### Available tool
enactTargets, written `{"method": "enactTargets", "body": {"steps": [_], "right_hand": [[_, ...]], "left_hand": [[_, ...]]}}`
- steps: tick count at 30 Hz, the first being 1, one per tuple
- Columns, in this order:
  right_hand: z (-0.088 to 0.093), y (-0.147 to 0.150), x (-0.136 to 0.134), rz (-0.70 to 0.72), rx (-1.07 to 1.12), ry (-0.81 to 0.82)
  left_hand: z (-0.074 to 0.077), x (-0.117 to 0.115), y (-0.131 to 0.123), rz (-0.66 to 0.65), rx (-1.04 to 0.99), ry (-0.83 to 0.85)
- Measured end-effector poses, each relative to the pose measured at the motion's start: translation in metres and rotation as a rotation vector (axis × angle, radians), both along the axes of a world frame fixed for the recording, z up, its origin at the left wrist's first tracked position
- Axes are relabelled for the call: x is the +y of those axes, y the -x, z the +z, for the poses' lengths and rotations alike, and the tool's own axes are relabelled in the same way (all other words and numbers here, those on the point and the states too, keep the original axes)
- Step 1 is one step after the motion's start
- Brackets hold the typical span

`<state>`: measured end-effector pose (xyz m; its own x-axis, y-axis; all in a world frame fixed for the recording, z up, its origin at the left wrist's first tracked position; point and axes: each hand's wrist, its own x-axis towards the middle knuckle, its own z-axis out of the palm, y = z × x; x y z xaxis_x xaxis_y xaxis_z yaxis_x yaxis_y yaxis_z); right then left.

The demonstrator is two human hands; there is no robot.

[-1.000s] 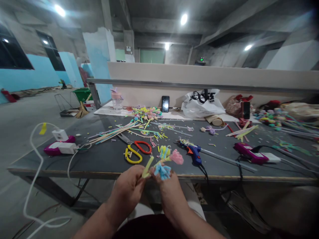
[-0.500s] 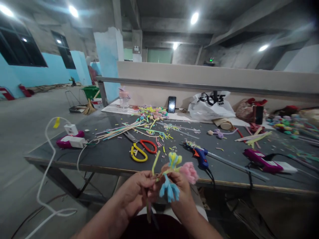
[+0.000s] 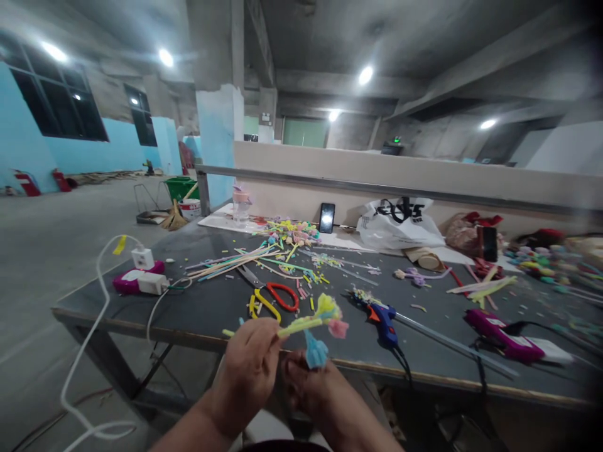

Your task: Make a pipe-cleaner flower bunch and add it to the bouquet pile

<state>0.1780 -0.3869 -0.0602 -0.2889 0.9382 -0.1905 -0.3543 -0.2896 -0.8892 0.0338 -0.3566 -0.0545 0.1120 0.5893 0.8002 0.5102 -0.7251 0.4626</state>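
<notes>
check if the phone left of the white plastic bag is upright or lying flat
Upright: the phone stands on a short end, its face turned toward the camera.

White plastic bag (image 3: 393,233) is bearing bold black lettering, too crumpled to read surely. White bucket (image 3: 189,211) is showing red print, and distant sign (image 3: 397,140) is glowing green, both illegible.

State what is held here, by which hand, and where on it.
The left hand grips the bunch of fuzzy flowers by its stems; whether the right hand holds anything cannot be told.
</notes>
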Motion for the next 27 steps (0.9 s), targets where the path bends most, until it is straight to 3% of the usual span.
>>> {"method": "enactTargets", "body": {"steps": [2, 4, 6, 8, 9, 10, 11, 13, 15, 19, 25, 27], "right_hand": [[0.016, -0.023, -0.009, 0.258, -0.294, -0.014], [0.045, -0.047, -0.016, 0.389, -0.473, -0.084], [0.080, -0.064, -0.018, 0.326, -0.606, -0.269], [0.113, -0.069, -0.014, 0.143, -0.926, -0.575], [0.125, -0.068, -0.009, 0.130, -1.069, -0.724], [0.134, -0.065, -0.004, 0.214, -1.163, -0.822], [0.139, -0.060, 0.002, 0.408, -1.202, -0.831], [0.142, -0.050, 0.013, 0.791, -1.148, -0.759], [0.137, -0.041, 0.022, 0.966, -1.103, -0.660], [0.115, -0.034, 0.028, 0.979, -1.041, -0.448], [0.079, -0.035, 0.022, 0.866, -0.572, -0.156], [0.074, -0.034, 0.019, 0.821, -0.531, -0.139]], "left_hand": [[0.000, 0.001, 0.014, -0.062, 0.088, -0.156], [0.002, -0.002, 0.025, -0.163, 0.194, -0.218], [0.006, -0.008, 0.030, -0.245, 0.302, -0.246], [0.013, -0.014, 0.028, -0.313, 0.400, -0.298], [0.017, -0.017, 0.025, -0.342, 0.439, -0.336], [0.021, -0.019, 0.023, -0.368, 0.473, -0.374], [0.025, -0.021, 0.020, -0.387, 0.497, -0.410], [0.033, -0.022, 0.016, -0.421, 0.534, -0.463], [0.038, -0.021, 0.014, -0.455, 0.564, -0.500], [0.037, -0.019, 0.017, -0.480, 0.590, -0.533], [0.035, -0.019, 0.022, -0.432, 0.528, -0.579], [0.035, -0.019, 0.023, -0.444, 0.543, -0.553]]}}
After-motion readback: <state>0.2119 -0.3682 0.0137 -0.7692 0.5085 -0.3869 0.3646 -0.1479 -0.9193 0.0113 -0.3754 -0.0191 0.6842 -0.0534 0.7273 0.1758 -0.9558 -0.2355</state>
